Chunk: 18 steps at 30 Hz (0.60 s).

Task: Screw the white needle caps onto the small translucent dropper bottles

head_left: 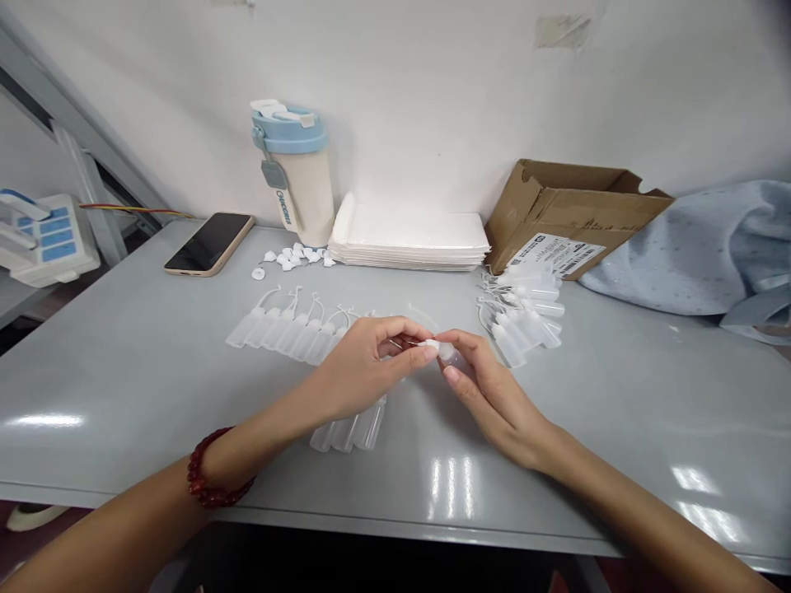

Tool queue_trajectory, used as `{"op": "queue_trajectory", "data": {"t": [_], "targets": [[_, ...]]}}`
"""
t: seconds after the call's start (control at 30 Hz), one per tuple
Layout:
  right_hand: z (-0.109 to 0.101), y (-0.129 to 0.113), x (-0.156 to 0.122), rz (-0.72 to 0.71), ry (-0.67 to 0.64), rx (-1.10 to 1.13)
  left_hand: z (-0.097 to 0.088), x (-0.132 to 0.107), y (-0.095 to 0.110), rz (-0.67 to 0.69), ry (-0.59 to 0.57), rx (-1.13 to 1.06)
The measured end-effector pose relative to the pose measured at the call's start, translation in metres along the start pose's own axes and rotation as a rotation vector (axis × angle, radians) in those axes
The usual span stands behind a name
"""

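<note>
My left hand (376, 358) pinches a small white cap (432, 346) at the neck of a translucent squeeze bottle (457, 361). My right hand (491, 387) is closed around that bottle's body, which its fingers partly hide. A row of similar bottles (297, 333) with thin white strap-like pieces on their tops lies to the left, partly behind my left hand. Below that hand lie several more bottles (349, 432), their tops hidden. Another pile of bottles (525, 313) with straps rests on the right.
Loose white caps (297, 257) lie before a cream tumbler (302, 181) with a blue lid. A phone (210, 244) is at the left. Stacked white envelopes (411, 235) and an open cardboard box (568, 214) stand against the wall, beside light-blue fabric (698, 247).
</note>
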State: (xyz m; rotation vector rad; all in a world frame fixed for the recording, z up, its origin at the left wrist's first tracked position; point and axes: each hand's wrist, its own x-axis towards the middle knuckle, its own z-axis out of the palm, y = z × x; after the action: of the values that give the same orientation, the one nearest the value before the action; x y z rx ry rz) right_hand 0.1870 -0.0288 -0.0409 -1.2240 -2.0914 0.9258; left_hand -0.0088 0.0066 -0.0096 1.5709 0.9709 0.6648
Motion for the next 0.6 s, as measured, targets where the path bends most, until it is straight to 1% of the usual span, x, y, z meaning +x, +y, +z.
{"op": "queue_trajectory", "data": {"t": [0.1, 0.23, 0.4, 0.5, 0.6], "targets": [[0.0018, 0.0016, 0.0003, -0.034, 0.038, -0.057, 0.0012, 0.0003, -0.0004, -0.022, -0.009, -0.028], [0.0032, 0.0043, 0.0035, -0.135, 0.079, -0.136, 0.0011, 0.0001, -0.0017, -0.026, -0.028, -0.052], [0.0056, 0.0072, 0.0052, -0.224, 0.109, -0.222, 0.0015, 0.0, -0.0014, -0.033, -0.012, 0.013], [0.0087, 0.0084, 0.0028, -0.237, 0.118, -0.223, 0.0012, -0.0006, -0.0012, -0.041, -0.026, 0.025], [0.01, 0.0059, -0.0001, -0.198, 0.127, -0.122, 0.0, -0.0013, -0.0023, 0.0, -0.065, 0.029]]}}
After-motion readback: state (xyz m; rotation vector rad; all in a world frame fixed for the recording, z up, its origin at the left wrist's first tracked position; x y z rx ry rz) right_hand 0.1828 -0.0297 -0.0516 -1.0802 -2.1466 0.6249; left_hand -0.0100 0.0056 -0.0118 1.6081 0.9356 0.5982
